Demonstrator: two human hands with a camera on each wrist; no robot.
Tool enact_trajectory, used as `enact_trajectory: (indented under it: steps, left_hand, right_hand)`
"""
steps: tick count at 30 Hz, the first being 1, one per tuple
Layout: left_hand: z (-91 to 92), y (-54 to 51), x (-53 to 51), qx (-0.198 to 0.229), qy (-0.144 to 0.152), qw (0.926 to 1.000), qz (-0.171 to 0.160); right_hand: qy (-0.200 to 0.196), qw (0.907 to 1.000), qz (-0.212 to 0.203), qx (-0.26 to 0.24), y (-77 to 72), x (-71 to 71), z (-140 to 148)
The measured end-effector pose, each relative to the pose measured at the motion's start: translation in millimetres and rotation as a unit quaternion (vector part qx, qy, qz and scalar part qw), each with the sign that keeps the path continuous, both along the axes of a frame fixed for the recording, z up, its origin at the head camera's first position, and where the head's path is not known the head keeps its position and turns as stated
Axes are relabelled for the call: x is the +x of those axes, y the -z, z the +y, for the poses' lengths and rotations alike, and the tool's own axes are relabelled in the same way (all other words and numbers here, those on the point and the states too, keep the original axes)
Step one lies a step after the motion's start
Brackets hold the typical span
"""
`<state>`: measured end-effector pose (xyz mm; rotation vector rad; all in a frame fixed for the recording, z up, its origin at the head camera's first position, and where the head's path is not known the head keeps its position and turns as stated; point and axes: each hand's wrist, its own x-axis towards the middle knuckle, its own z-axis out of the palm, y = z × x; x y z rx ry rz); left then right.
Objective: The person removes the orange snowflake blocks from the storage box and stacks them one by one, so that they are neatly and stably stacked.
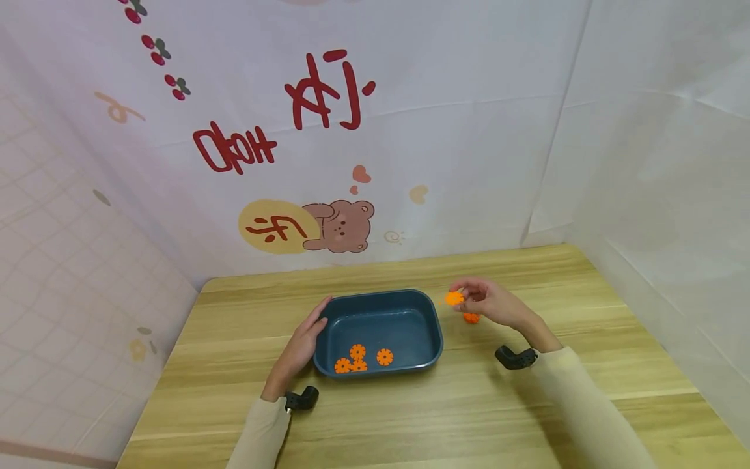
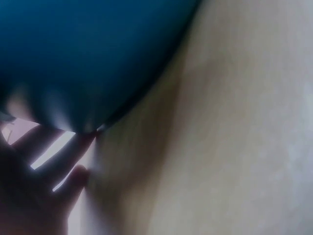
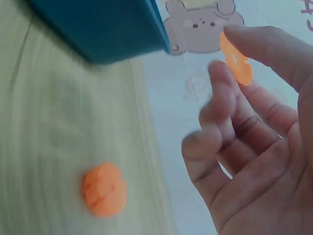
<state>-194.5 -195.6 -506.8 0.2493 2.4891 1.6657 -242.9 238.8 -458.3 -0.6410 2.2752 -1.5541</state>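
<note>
My right hand (image 1: 495,304) pinches an orange notched plastic disc (image 1: 454,298) between thumb and fingertips, above the table to the right of a dark blue tray (image 1: 375,333). In the right wrist view the pinched disc (image 3: 236,59) shows nearly edge-on. Under that hand, a small stack of orange discs (image 1: 471,318) lies on the table, seen also as a stack (image 3: 104,189) in the right wrist view. My left hand (image 1: 301,345) rests against the tray's left side, its fingers fairly straight. Several orange discs (image 1: 357,352) lie inside the tray, near its front left.
The wood-grain table (image 1: 387,423) carries the tray. Behind it stands a white printed sheet (image 1: 469,130) with a cartoon bear, and pale sheets close off both sides. A black wrist mount (image 1: 515,357) sticks out at the right cuff, another mount (image 1: 302,398) at the left.
</note>
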Motion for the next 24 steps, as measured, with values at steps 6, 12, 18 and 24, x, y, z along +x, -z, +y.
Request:
enact_trajectory:
  steps: [6,12,18,24]
  left_hand:
    - [0.1,1.9,0.7,0.007,0.0,0.9999,0.009]
    - [0.2,2.8,1.6,0.021,0.003,0.9997,0.007]
    - [0.0,3.9,-0.5,0.01,0.004,0.9999,0.013]
    - [0.0,3.8,-0.3,0.008,0.003,0.9999,0.011]
  right_hand:
    - [0.058,0.9967,0.05,0.027,13.7,1.2,15]
    - [0.094,0.9906,0.087,0.049,33.5,-2.4,30]
    - [0.113,0.9897,0.069,0.055,49.1,-6.6,40]
    - [0.102,0.9928,0.037,0.05,57.2,-9.4,44]
